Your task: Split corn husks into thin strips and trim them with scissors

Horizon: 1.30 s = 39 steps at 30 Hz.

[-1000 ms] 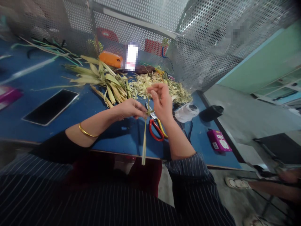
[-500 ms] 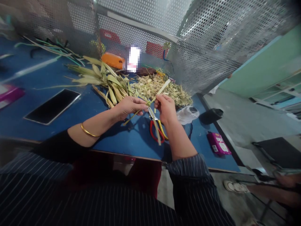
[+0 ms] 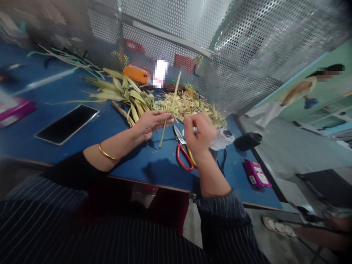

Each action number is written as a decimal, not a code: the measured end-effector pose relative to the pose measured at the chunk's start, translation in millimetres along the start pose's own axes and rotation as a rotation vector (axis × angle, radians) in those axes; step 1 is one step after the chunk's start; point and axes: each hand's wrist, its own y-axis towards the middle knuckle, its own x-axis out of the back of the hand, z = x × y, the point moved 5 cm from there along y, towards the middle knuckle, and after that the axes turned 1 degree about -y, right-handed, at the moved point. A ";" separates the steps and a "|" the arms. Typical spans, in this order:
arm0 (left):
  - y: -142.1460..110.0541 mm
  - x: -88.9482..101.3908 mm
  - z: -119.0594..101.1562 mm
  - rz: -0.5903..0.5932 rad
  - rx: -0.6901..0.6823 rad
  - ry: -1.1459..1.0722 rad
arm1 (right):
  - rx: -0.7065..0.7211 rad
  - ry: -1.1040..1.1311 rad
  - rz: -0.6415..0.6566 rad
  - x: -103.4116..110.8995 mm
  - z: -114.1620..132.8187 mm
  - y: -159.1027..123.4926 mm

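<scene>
Over a table (image 3: 132, 156), the left hand (image 3: 149, 125) is pinching a probably light, pliant strip (image 3: 176, 89), best held mid-length; right hand (image 3: 199, 135) blurring, grip unclear.

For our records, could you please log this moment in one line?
left hand: holds plant strip; right hand: blurred, near scissors; scissors: on table

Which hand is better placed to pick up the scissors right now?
Probably the right hand: it is closest to the scissors, whose handles lie near its wrist, though blur hides whether it holds anything. The left hand is busy pinching a pale strip.
</scene>
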 end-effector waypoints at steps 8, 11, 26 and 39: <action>-1.1 -4.8 -0.4 0.009 -0.020 -0.081 | -0.190 -0.164 0.310 -58.3 -11.6 -27.9; -0.7 -4.2 1.9 -0.026 -0.014 -0.097 | -0.254 -0.067 0.330 -60.0 -15.9 -28.2; 1.3 0.0 6.1 -0.078 0.023 -0.198 | -0.082 -0.129 0.469 -56.7 -3.6 -23.2; 1.6 2.1 -0.8 -0.099 0.016 -0.122 | -0.105 0.057 0.476 -47.1 1.5 -18.3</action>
